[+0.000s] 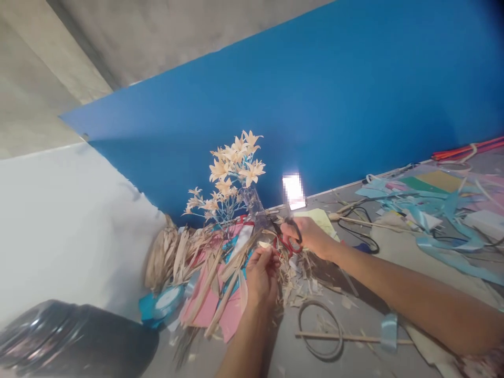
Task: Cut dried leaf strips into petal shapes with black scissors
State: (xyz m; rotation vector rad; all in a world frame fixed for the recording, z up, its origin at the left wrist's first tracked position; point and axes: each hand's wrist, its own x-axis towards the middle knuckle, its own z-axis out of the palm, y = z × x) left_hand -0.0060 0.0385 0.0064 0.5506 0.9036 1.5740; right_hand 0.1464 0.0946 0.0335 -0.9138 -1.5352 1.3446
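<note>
My left hand [262,275] is closed in a pinch on a small pale piece of husk [264,244], over a heap of dried strips. Just to its right, my right hand [305,236] has its fingers wrapped round scissors, whose red and dark handle loops [291,245] show below the fingers. I cannot make out the blades. Behind both hands, cream artificial flowers [236,163] on pale blue stems rise from a clear vase [253,202]. Long dried husk strips [208,299] lie across pink paper [232,317] beside my left wrist.
A blurred bright screen [294,191] stands behind my right hand. On the left are a blue ribbon roll [169,302] and a dark shiny container [79,338]. A wire ring [321,331] lies across a thin stick in front. Blue ribbons [444,210] and paper scraps cover the right side.
</note>
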